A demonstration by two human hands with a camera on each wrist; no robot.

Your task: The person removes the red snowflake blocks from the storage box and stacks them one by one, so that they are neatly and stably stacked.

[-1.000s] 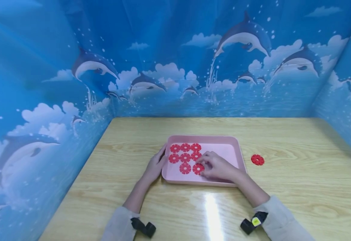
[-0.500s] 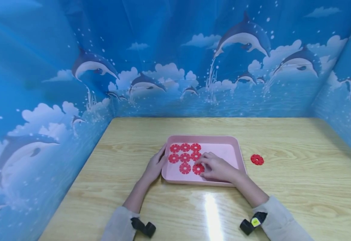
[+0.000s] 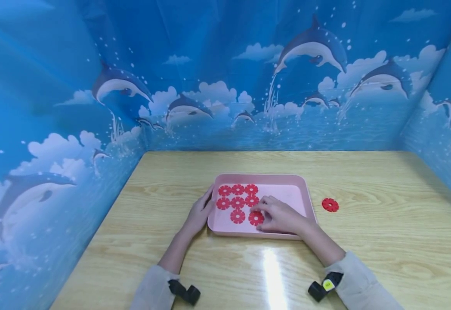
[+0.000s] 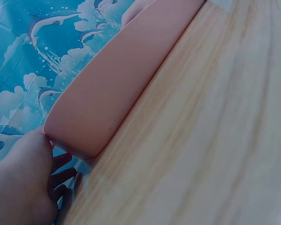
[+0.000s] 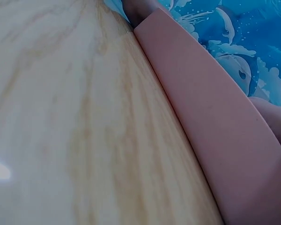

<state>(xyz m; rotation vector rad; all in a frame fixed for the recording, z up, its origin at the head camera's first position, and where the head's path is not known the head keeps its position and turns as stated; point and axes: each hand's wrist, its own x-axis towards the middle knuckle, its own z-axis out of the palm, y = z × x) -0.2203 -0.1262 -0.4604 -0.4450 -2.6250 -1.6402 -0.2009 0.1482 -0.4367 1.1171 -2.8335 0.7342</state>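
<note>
A pink tray (image 3: 283, 191) holds several red notched building discs (image 3: 238, 203) laid in rows. My right hand (image 3: 281, 215) reaches over the tray's near right side. Its thumb and fingers hold one red notched disc (image 3: 256, 218) by the edge, right of another disc (image 3: 237, 216) in the nearest row. At the tray's left side, my left hand (image 3: 200, 211) grips the wall, thumb at the rim and fingers outside. In the left wrist view this hand (image 4: 23, 173) is at the tray's corner. The right wrist view shows mostly the near wall (image 5: 210, 108), which hides the discs.
One more red disc (image 3: 330, 205) lies on the wooden table (image 3: 384, 224) to the right of the tray. A blue dolphin-print curtain (image 3: 217, 64) encloses the back and sides of the table. Black wrist cameras (image 3: 318, 291) sit on both sleeves.
The disc in my right fingers has shifted very slightly right and toward me, away from its neighbour. My left hand and the tray stay in place.
</note>
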